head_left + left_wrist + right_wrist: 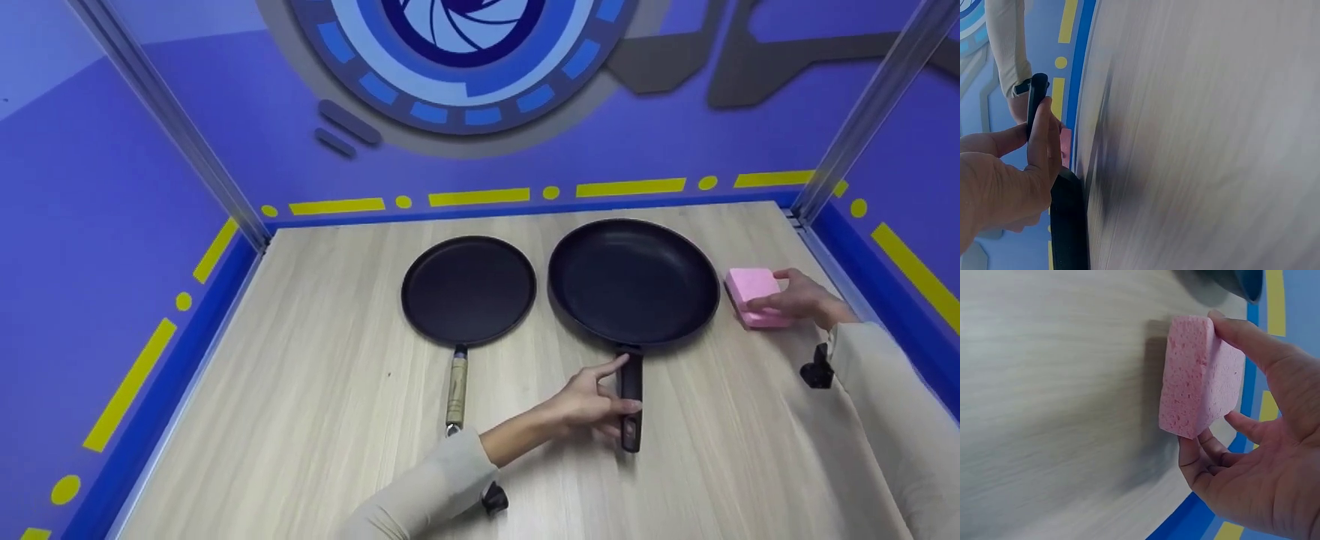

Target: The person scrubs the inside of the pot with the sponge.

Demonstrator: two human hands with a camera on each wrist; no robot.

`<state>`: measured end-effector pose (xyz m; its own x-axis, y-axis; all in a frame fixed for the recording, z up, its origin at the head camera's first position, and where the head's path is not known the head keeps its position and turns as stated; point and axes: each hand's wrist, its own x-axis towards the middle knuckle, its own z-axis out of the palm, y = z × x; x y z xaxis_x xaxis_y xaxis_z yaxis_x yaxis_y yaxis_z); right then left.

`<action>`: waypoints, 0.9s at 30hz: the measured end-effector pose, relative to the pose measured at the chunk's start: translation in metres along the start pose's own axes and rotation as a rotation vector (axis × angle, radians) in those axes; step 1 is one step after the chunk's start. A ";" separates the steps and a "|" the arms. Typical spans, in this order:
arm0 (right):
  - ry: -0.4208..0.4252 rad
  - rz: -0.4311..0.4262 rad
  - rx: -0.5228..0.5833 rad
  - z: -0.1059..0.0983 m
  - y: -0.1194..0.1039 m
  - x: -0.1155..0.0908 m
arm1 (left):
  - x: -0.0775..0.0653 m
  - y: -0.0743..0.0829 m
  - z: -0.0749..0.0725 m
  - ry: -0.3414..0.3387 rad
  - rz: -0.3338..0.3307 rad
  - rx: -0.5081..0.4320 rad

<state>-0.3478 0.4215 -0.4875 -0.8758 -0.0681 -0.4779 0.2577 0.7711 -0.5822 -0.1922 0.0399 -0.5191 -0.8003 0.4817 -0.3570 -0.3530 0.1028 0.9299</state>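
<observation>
My left hand (592, 401) grips the black handle (631, 386) of a large, deep frying pan (634, 281), thumb on one side and fingers on the other. The left wrist view shows the handle's end (1037, 93) pinched between thumb and fingers, the pan's dark side (1069, 225) beyond. To the right of the pan, my right hand (799, 296) holds a pink sponge (752, 285). In the right wrist view this porous sponge (1185, 377) sits between the thumb at one end and fingers at the other, its shadow on the wood beside it.
A smaller, flat black pan (469, 289) with a wood-patterned handle (457, 390) lies left of the frying pan. The light wooden table (300, 375) is enclosed by blue panels (225, 135) at the back and both sides.
</observation>
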 end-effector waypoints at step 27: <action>-0.033 0.050 -0.090 -0.009 -0.009 -0.010 | 0.004 0.038 -0.082 0.137 0.052 -0.048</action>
<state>-0.3449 0.4209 -0.4708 -0.8485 -0.0475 -0.5270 0.2620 0.8276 -0.4965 -0.2484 -0.0257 -0.4928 -0.8758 0.3613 -0.3201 -0.3294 0.0375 0.9435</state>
